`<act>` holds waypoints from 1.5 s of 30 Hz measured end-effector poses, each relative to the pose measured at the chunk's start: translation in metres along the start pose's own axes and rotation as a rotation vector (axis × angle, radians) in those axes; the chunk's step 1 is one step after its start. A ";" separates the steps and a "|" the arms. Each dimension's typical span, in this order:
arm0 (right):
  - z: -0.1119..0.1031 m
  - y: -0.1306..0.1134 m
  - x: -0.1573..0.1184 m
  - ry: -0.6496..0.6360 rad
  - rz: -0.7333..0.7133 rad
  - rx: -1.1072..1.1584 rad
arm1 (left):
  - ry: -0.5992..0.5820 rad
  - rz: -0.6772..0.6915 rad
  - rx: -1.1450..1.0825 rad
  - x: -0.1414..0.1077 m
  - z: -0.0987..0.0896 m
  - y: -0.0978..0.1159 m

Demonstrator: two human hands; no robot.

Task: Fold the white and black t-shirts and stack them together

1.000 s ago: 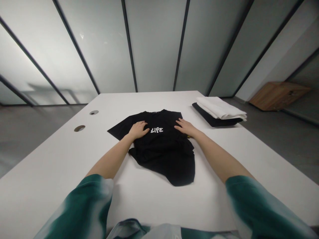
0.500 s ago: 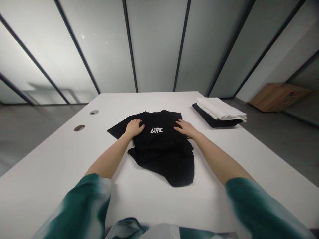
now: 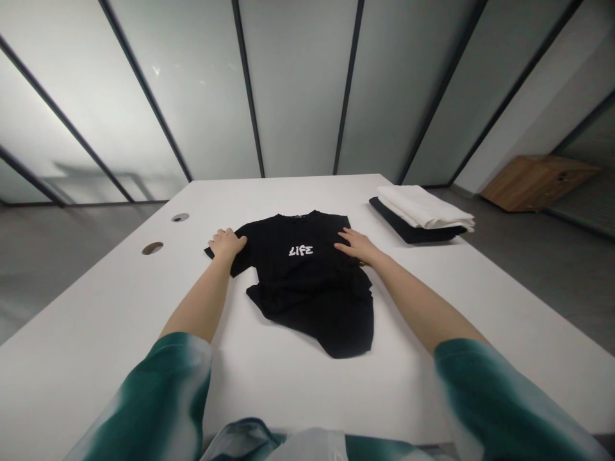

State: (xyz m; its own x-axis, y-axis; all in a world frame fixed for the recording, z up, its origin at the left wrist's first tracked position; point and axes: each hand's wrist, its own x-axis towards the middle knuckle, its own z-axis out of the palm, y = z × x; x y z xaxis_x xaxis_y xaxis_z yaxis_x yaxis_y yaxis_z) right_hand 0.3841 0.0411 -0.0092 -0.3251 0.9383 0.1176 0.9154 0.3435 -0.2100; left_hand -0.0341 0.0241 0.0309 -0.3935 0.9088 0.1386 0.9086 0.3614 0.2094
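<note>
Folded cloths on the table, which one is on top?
The white cloth is on top. It's the only white one in the pile, and the black cloth sticks out from under it.

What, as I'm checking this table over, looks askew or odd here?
The black shirt, mid-table: its chest lies fairly flat, but below the white print the fabric is rumpled and slants toward the right. I see no spill.

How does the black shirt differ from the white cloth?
The black shirt lies spread out; the white cloth is folded.
The shirt rests directly on the table, while the cloth sits atop folded black fabric.
The shirt bears white lettering; the cloth shows none.
Both are fabric.
</note>
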 end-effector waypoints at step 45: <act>-0.003 0.000 -0.001 -0.021 -0.001 0.004 | -0.076 0.614 -0.257 -0.009 0.032 0.025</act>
State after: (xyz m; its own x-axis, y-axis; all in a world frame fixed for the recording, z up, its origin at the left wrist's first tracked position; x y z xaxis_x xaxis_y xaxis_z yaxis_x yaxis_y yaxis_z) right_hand 0.3851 0.0401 -0.0065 -0.3306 0.9387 0.0974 0.9144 0.3441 -0.2134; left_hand -0.0029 0.0314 0.0044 0.2038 0.9492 0.2399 0.8984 -0.2787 0.3394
